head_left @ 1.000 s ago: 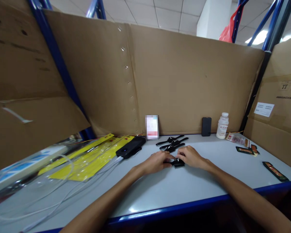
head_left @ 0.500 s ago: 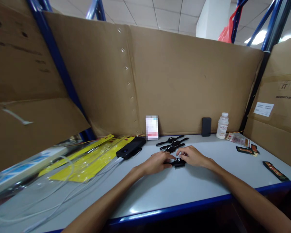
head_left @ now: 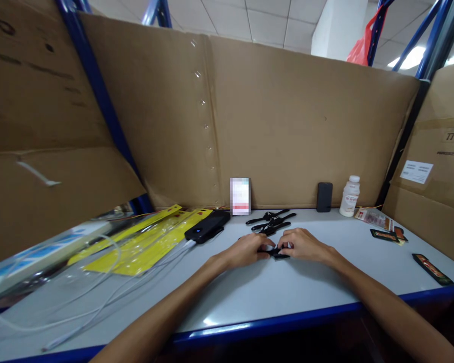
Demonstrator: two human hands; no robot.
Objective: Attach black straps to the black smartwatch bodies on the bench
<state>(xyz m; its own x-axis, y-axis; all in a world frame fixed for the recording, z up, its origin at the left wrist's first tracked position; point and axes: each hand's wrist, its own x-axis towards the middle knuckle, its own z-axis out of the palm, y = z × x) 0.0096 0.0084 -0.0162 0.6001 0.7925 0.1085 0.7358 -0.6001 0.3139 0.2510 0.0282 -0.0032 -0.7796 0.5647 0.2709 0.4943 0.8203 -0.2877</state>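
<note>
A black spokeshave [head_left: 282,256], with a wide flat middle, lies low over the table between my two hands. My left hand [head_left: 247,250] is closed on its left handle, thumb and fingers pinched together. The fingers of my right hand [head_left: 300,244] pinch at its middle part; they cover the fittings there, so I cannot see exactly what they touch. Just beyond my hands, several more black spokeshaves [head_left: 274,222] lie side by side, each with two long handles and small shiny fittings in the centre.
To the left lie a black power bank [head_left: 207,227] with a white cable [head_left: 166,263] and yellow packaging cards [head_left: 136,252]. A lit phone screen [head_left: 240,196] leans on the cardboard wall [head_left: 287,126]. At the right are a dark phone [head_left: 324,197], a bottle [head_left: 350,196] and snack packets [head_left: 432,268].
My right hand has lowered onto the spokeshave's middle, covering its shiny fittings. My left hand keeps its hold. The whole view has shifted slightly.
</note>
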